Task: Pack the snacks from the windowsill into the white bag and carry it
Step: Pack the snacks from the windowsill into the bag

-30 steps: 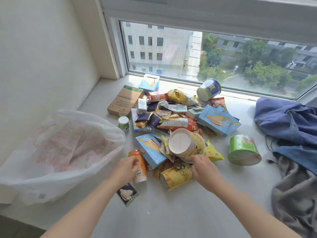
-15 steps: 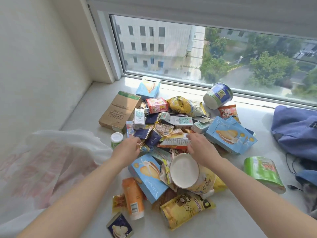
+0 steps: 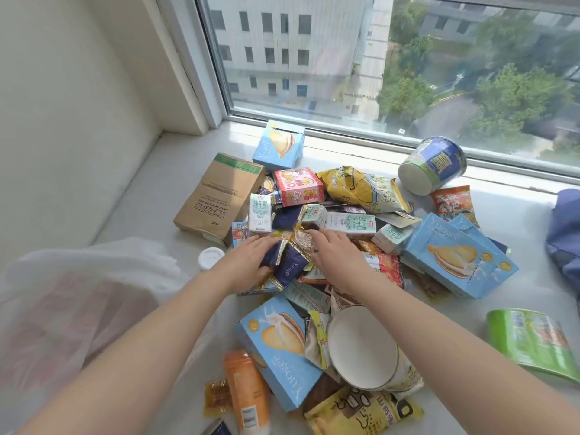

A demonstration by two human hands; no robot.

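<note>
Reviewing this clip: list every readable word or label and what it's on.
"纯牛奶": upright milk carton, lying milk carton.
"Yuogee", last letters uncertain: near blue box, navy packet.
Brown box, yellow bag, blue cup: print too blurred to read.

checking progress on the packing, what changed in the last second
Both hands went forward, from the pile's near edge to its middle: the left hand left the orange bottle and now grips the navy packets; the right hand rests on them. The white bag and the other snacks stayed put.
</note>
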